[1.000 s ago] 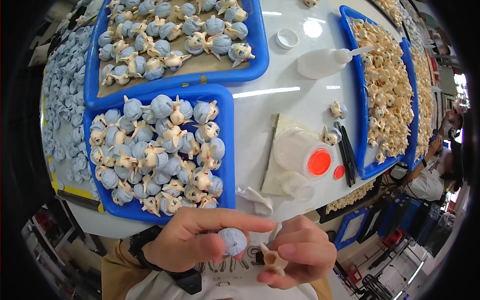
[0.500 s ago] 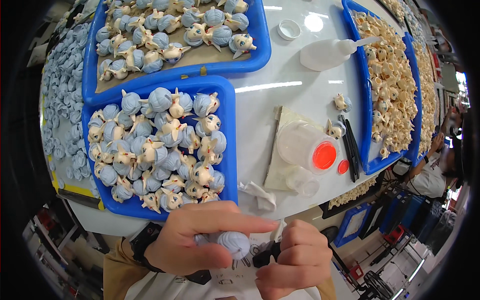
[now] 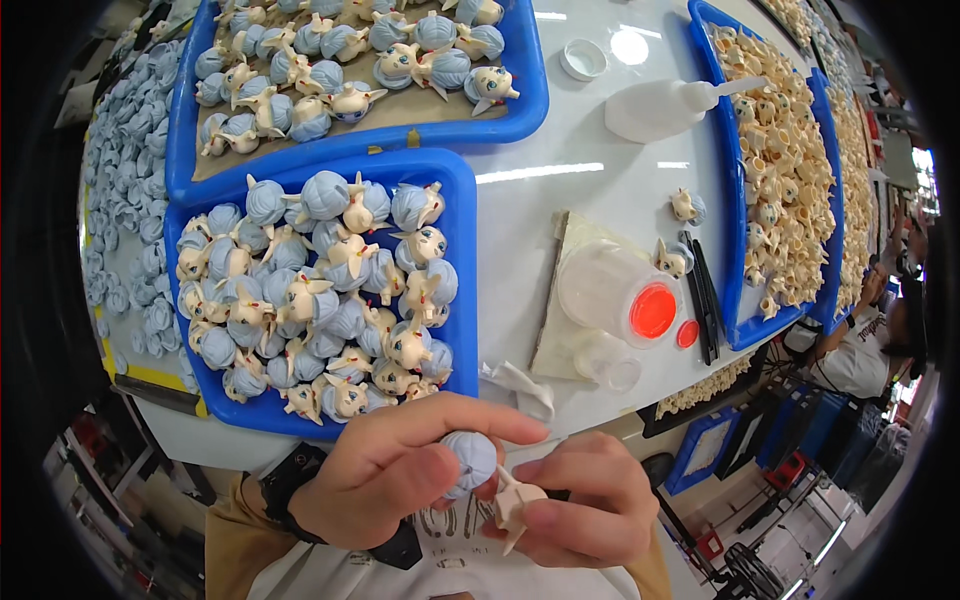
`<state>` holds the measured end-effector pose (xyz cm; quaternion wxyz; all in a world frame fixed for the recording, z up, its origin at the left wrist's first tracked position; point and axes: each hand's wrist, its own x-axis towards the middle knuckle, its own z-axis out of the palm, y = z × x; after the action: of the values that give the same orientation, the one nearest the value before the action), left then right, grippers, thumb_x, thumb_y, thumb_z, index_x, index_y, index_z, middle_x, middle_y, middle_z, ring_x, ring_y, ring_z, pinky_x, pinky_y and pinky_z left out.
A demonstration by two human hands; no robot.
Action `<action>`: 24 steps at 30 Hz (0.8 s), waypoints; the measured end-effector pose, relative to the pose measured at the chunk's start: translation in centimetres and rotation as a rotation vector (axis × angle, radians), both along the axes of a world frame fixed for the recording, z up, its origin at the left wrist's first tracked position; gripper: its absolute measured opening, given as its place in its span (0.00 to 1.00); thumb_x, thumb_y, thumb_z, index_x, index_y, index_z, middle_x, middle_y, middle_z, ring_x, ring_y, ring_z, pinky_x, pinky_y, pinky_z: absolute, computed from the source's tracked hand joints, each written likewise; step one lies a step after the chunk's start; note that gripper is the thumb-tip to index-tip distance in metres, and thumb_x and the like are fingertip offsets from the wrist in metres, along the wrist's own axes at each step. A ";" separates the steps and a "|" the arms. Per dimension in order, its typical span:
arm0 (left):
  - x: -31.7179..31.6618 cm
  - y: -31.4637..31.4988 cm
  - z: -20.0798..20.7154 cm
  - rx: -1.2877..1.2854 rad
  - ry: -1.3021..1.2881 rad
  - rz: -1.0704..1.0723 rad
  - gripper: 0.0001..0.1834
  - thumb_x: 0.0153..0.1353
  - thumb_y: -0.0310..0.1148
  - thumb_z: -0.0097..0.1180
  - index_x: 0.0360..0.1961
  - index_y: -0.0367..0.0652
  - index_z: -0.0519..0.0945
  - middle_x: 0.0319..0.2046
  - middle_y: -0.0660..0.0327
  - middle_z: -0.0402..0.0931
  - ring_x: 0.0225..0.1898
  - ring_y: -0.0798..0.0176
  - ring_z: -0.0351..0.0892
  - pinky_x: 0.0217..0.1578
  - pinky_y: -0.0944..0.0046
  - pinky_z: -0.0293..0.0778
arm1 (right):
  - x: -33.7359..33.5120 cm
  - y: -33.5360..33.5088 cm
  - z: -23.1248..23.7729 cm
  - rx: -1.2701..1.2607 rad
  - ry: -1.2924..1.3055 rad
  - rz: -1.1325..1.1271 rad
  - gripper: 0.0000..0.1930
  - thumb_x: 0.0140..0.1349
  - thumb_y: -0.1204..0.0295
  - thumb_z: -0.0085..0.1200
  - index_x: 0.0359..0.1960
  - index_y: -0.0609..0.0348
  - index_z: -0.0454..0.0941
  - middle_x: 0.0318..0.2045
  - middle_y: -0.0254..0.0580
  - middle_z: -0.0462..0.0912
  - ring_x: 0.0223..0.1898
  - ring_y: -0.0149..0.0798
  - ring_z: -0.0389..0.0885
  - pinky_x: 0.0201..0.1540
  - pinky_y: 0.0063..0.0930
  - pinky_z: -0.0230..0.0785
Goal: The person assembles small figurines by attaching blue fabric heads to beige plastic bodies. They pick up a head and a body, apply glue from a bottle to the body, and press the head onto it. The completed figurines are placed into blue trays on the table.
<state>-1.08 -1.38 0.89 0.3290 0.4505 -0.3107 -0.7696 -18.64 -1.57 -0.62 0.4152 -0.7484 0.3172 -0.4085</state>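
Close to my body, my left hand (image 3: 385,472) is closed round a light blue doll hair piece (image 3: 470,460), which rests between thumb and fingers with its grooved side showing. The index finger stretches out over it to the right. My right hand (image 3: 595,505) pinches a cream doll head piece (image 3: 514,502) with pointed ears. Both pieces are very close together; whether they touch I cannot tell. Just beyond my left hand stands a blue tray (image 3: 462,300) heaped with doll heads that have blue hair.
Another blue tray (image 3: 535,95) holds rows of heads; blue hair pieces (image 3: 130,160) lie left. On the table are a white squeeze bottle (image 3: 655,110), a clear tub (image 3: 597,285), black tweezers (image 3: 703,300) and crumpled tissue (image 3: 522,388). Cream head pieces (image 3: 785,180) fill a right tray.
My right hand has opened out from a curl, and the cream head piece now shows in its fingers. The hair piece in my left hand has shifted slightly up and turned.
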 end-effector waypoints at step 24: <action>0.6 0.2 -1.5 -0.353 0.033 -0.075 0.28 0.61 0.46 0.42 0.52 0.30 0.65 0.24 0.59 0.66 0.24 0.67 0.63 0.26 0.72 0.59 | 0.4 1.3 -0.6 -0.012 -0.065 -0.207 0.24 0.34 0.79 0.65 0.37 0.60 0.70 0.31 0.46 0.70 0.27 0.36 0.73 0.24 0.19 0.66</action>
<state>-0.52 -1.20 -0.61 0.3790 0.3612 -0.4523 -0.7220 -18.21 -0.28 -1.23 0.3765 -0.7005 0.3766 -0.4752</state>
